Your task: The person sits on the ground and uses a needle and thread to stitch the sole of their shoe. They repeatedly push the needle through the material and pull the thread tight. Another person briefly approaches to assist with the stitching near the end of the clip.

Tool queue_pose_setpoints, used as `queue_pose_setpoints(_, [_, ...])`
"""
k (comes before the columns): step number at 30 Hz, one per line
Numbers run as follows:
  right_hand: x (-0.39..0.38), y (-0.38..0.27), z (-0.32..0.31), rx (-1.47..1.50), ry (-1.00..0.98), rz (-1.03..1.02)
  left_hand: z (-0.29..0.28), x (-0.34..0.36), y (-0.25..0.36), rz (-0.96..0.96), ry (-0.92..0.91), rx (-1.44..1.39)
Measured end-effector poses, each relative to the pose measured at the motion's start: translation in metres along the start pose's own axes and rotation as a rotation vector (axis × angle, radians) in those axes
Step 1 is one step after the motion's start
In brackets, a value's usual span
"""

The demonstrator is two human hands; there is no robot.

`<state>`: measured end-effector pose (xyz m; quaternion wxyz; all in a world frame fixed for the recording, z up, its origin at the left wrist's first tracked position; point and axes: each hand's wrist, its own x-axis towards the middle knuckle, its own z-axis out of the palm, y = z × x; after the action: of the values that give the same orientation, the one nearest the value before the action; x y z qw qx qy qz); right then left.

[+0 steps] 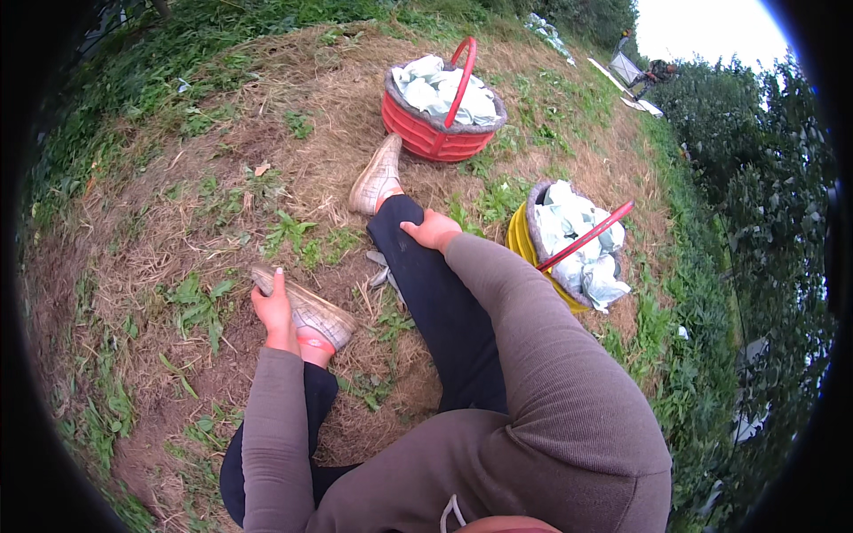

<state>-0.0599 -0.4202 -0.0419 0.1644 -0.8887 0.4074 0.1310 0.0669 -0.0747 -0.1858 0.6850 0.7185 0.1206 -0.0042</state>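
Note:
I sit on dry grass with both legs before me. My left hand grips the side of my beige sneaker on the left foot, its fingers against the shoe. My right hand is closed on the dark trouser leg at my right shin. The other beige sneaker points away from me, near a red basket of pale crumpled bags. Grey gloves lie partly hidden beside my right leg. A yellow basket of similar bags stands right of my right hand.
Trees and green undergrowth line the right side, weeds the upper left. At the upper right, a person bends near white sheets or boards. More pale crumpled material lies at the top on the grass.

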Motion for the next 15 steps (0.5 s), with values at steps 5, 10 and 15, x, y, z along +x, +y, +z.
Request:
queue_pose_setpoints(5, [0.0020, 0.0006, -0.0004, -0.004, -0.013, 0.004, 0.0007, 0.0043, -0.0045, 0.001, -0.015, -0.034])
queue_pose_setpoints(10, [-0.0003, -0.0001, -0.0010, 0.009, -0.021, 0.010, -0.0009, 0.0027, -0.0031, -0.061, -0.084, -0.190])
queue_pose_setpoints(15, [0.0005, 0.0000, -0.0014, 0.005, -0.019, 0.006, -0.0020, -0.0016, 0.0043, -0.053, -0.082, -0.137])
